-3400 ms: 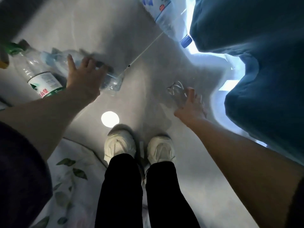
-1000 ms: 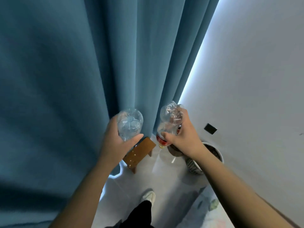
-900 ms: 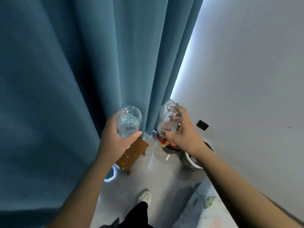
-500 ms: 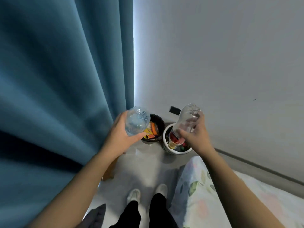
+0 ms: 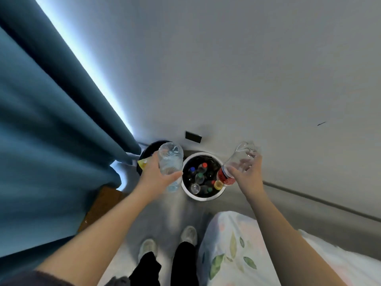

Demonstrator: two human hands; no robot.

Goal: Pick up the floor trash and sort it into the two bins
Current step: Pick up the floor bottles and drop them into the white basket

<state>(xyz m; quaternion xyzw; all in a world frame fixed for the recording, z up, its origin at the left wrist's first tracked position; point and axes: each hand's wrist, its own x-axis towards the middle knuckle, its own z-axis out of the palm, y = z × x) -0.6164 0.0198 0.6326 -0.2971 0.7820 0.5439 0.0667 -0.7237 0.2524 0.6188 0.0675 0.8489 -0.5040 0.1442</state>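
The left grip (image 5: pixel 156 178) is wrapped around one clear bottle (image 5: pixel 170 159), thumb across the front, base end toward the camera. The right grip (image 5: pixel 247 176) holds a second clear bottle with a red label (image 5: pixel 232 169), tilted with its yellow cap end down over the right rim of the white bin.

That makes two bottles in hand and two bins on the floor, side by side against the wall. The black bin (image 5: pixel 148 151) is on the left, largely hidden behind the left grip and its bottle; something yellow shows at its edge. The white bin (image 5: pixel 203 198) sits between the two grips and holds several bottles with blue, red and green caps; their exact number cannot be told.

The floor (image 5: pixel 179 213) is pale grey and smooth. A plain grey wall (image 5: pixel 226 69) carries one small black rectangle (image 5: pixel 193 136) above the bins. A blue curtain (image 5: pixel 51 141) hangs on the left, with a brown wooden piece (image 5: pixel 101 205) at its foot. Bedding with a leaf print (image 5: pixel 237 250) lies at lower right. Two pale shoes (image 5: pixel 147 247) stand below the bins.
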